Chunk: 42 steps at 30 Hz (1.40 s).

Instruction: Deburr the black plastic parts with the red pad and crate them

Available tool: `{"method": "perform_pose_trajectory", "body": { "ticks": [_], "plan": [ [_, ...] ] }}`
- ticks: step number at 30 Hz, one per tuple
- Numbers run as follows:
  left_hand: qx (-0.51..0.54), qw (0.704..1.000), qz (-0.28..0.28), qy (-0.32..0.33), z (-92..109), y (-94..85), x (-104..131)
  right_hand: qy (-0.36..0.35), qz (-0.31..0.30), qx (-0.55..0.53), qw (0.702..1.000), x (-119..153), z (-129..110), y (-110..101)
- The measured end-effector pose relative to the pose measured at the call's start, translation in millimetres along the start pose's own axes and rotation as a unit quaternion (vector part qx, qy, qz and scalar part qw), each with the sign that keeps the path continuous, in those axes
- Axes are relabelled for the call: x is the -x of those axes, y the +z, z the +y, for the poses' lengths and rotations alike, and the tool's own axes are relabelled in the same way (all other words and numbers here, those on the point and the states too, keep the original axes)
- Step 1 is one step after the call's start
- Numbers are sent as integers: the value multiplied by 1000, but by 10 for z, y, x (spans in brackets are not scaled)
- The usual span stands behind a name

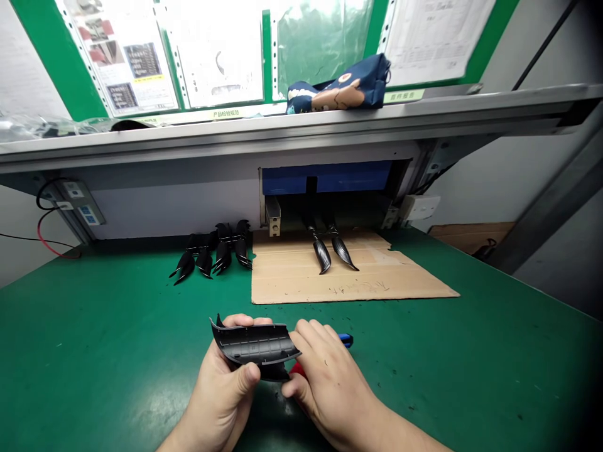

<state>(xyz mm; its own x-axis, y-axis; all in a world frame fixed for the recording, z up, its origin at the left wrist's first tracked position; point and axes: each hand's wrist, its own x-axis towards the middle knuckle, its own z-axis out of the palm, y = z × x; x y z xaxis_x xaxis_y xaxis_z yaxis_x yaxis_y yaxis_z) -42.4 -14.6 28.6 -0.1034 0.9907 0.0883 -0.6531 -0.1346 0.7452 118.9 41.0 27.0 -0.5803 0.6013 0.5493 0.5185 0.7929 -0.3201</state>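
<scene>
My left hand point(226, 383) grips a black curved plastic shell point(257, 344) from its left side, thumb across the near edge. The hollow, ribbed inside of the shell faces me, and a second black piece shows just below it. At the shell's right end is my right hand point(325, 370), its fingers closed around a red-and-blue tool point(347, 340). Red shows by the thumb and blue beyond the knuckles; the tool's working end is hidden. Right fingertips sit against or very near the shell's edge; I cannot tell if they touch.
A cardboard sheet point(292, 289) lies on the green table point(117, 351) below an opening, with two joined black shells point(323, 256) on it. Several black parts point(223, 251) lie to its left. Above, a shelf point(202, 141) carries a blue pouch point(348, 88).
</scene>
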Motion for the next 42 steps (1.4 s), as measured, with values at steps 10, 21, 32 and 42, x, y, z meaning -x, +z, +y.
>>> {"method": "perform_pose_trajectory", "body": {
  "ticks": [10, 21, 32, 42],
  "plan": [
    [0, 999, -38, 17, -12, -26, -14, -19, -89, -108, 990, 11, 27, -8],
    [35, 999, 14, 1, 32, 72, 19, 46, -38, -166, 984, 31, -7, -6],
    [32, 999, -33, 4, 37, 67, 12, 50, -23, -195, 979, -4, -27, -44],
    [53, 998, -15, -1, 45, 130, 37, 23, -26, -200, 979, 34, -60, -14]
  ]
}}
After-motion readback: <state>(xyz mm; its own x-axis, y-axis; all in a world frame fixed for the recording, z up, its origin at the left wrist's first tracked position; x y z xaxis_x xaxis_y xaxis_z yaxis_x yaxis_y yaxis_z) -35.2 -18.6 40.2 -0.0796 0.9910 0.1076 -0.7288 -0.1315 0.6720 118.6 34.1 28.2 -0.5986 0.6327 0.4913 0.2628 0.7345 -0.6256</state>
